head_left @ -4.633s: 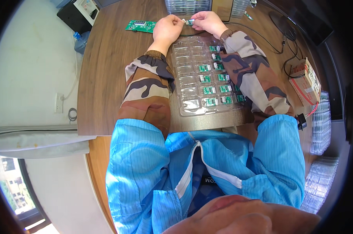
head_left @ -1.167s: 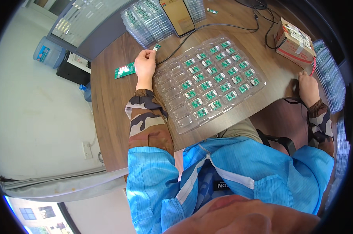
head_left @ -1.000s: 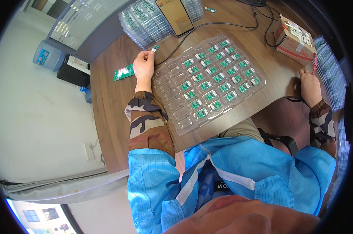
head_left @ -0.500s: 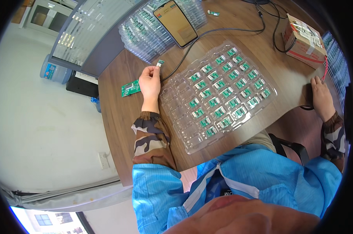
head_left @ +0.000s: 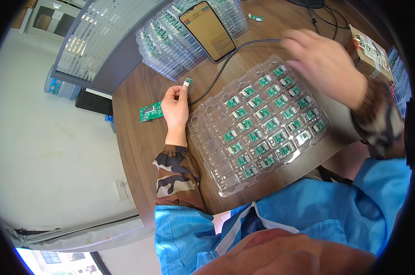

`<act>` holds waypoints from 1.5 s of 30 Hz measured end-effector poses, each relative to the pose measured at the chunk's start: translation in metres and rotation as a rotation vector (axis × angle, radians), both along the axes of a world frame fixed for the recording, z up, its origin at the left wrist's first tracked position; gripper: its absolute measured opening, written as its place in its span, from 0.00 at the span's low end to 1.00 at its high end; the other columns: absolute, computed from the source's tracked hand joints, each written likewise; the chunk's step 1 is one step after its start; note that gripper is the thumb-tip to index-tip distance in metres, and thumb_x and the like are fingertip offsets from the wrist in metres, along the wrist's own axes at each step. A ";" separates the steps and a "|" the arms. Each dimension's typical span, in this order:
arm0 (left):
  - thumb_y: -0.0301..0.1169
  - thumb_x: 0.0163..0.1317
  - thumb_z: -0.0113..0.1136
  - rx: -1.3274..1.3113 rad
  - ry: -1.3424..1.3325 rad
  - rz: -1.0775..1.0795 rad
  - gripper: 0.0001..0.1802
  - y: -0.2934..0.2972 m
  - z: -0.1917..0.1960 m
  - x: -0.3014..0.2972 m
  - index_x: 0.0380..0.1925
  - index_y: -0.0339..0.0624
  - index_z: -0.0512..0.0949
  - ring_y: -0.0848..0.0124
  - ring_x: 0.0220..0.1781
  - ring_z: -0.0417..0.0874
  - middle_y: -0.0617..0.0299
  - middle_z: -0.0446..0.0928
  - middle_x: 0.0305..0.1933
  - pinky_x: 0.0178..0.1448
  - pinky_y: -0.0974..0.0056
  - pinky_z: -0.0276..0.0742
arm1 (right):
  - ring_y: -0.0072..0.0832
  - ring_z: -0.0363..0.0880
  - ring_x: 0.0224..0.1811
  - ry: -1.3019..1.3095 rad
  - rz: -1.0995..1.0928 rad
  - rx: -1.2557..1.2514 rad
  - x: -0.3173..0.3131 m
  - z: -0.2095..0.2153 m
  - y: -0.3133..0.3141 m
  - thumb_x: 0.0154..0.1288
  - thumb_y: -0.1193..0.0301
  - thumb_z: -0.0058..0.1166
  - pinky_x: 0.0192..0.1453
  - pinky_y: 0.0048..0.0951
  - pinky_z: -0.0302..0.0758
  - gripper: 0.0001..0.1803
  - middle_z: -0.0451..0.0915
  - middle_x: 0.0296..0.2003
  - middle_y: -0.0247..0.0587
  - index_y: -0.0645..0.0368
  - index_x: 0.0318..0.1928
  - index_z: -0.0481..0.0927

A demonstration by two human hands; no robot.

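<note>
My left hand [head_left: 175, 110] is closed, pinching a small green-and-white circuit board [head_left: 188, 82] upright between thumb and fingertips. Beside that hand, partly covered by it, lies a larger green circuit board [head_left: 151, 111] with a small dark display. A clear plastic tray [head_left: 210, 158] fills the middle of the table, its right-hand pockets holding several small green boards and its left-hand pockets bare. My right hand [head_left: 326, 66], blurred by motion, is over the tray's far right corner. Its fingers stretch leftward with the thumb apart, and nothing shows between them.
Stacked clear trays of boards [head_left: 164, 48] stand at the back, with a phone [head_left: 208, 32] leaning on them. A black cable [head_left: 221, 68] curves across the table. One loose small board [head_left: 256, 18] lies far back. A cardboard box [head_left: 370, 52] sits at right.
My right hand has moved from the table's right edge up and left, over the tray's far right corner. My left hand keeps hold of the small board, nearly unmoved.
</note>
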State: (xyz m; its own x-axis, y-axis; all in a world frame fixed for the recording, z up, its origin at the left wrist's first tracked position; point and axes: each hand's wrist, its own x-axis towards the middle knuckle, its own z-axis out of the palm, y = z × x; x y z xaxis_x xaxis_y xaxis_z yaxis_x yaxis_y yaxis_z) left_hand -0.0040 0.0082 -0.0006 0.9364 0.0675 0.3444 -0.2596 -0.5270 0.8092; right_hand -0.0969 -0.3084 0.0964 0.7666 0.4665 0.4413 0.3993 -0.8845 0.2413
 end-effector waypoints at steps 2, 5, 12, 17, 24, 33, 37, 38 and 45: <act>0.32 0.52 0.55 0.009 0.004 0.009 0.09 -0.001 0.001 -0.001 0.25 0.36 0.74 0.82 0.19 0.65 0.69 0.70 0.18 0.24 0.75 0.61 | 0.35 0.63 0.51 -0.168 0.155 0.096 0.041 -0.019 0.020 0.48 0.66 0.52 0.52 0.31 0.64 0.18 0.66 0.47 0.41 0.62 0.39 0.67; 0.32 0.52 0.55 -0.029 0.013 -0.004 0.09 -0.003 0.001 -0.001 0.25 0.36 0.74 0.82 0.19 0.65 0.68 0.71 0.18 0.25 0.75 0.62 | 0.35 0.56 0.58 -0.230 0.200 0.167 0.084 -0.035 0.041 0.49 0.63 0.52 0.59 0.34 0.56 0.21 0.60 0.54 0.41 0.62 0.41 0.67; 0.32 0.52 0.55 -0.026 0.031 0.024 0.09 -0.001 0.003 -0.004 0.25 0.36 0.74 0.81 0.19 0.65 0.68 0.71 0.18 0.25 0.75 0.62 | 0.34 0.46 0.63 -0.243 0.184 0.232 0.124 -0.048 0.064 0.54 0.56 0.47 0.65 0.40 0.44 0.24 0.50 0.60 0.38 0.61 0.45 0.67; 0.32 0.52 0.56 -0.017 0.025 0.026 0.09 0.000 -0.001 -0.001 0.25 0.36 0.74 0.81 0.20 0.66 0.68 0.71 0.18 0.25 0.74 0.62 | 0.33 0.44 0.64 -0.210 0.141 0.223 0.131 -0.050 0.067 0.55 0.55 0.47 0.65 0.40 0.43 0.25 0.50 0.61 0.37 0.60 0.46 0.67; 0.33 0.52 0.56 -0.014 0.023 0.036 0.09 0.001 0.000 -0.001 0.24 0.37 0.74 0.79 0.20 0.67 0.67 0.72 0.18 0.26 0.73 0.63 | 0.36 0.63 0.51 -0.150 0.521 0.211 0.111 -0.038 0.056 0.50 0.68 0.52 0.58 0.36 0.59 0.11 0.68 0.44 0.40 0.59 0.32 0.68; 0.34 0.51 0.55 0.026 -0.003 0.015 0.10 -0.001 -0.002 -0.002 0.25 0.37 0.75 0.78 0.20 0.68 0.64 0.73 0.18 0.27 0.72 0.65 | 0.35 0.70 0.40 -0.129 0.456 0.320 0.041 -0.042 0.016 0.52 0.69 0.49 0.48 0.33 0.67 0.07 0.72 0.29 0.39 0.59 0.29 0.71; 0.34 0.52 0.55 0.091 -0.134 -0.020 0.10 0.000 -0.003 0.002 0.24 0.37 0.75 0.78 0.21 0.69 0.64 0.72 0.18 0.28 0.71 0.65 | 0.38 0.69 0.41 0.108 0.225 0.665 0.016 -0.059 0.004 0.59 0.64 0.42 0.47 0.33 0.66 0.12 0.72 0.33 0.44 0.61 0.34 0.71; 0.34 0.52 0.55 0.110 -0.126 -0.005 0.10 0.001 -0.002 0.002 0.24 0.36 0.75 0.78 0.21 0.68 0.64 0.72 0.18 0.28 0.71 0.65 | 0.39 0.69 0.40 0.170 0.248 0.776 0.017 -0.067 0.002 0.61 0.61 0.39 0.46 0.33 0.66 0.15 0.72 0.35 0.46 0.62 0.36 0.71; 0.30 0.53 0.54 -0.079 -0.078 -0.090 0.09 0.019 -0.009 0.010 0.24 0.34 0.73 0.83 0.21 0.63 0.71 0.67 0.18 0.26 0.77 0.59 | 0.40 0.58 0.56 0.434 0.201 0.810 0.015 -0.081 0.010 0.64 0.55 0.31 0.59 0.33 0.56 0.24 0.63 0.52 0.48 0.63 0.48 0.65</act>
State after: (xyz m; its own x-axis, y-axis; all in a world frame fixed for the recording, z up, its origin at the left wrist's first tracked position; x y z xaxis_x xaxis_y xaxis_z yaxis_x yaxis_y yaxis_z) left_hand 0.0063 0.0267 -0.0095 0.9105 0.0145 0.4133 -0.3667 -0.4340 0.8229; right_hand -0.0814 -0.2984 0.0151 0.8787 0.2839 0.3838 0.4733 -0.6227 -0.6231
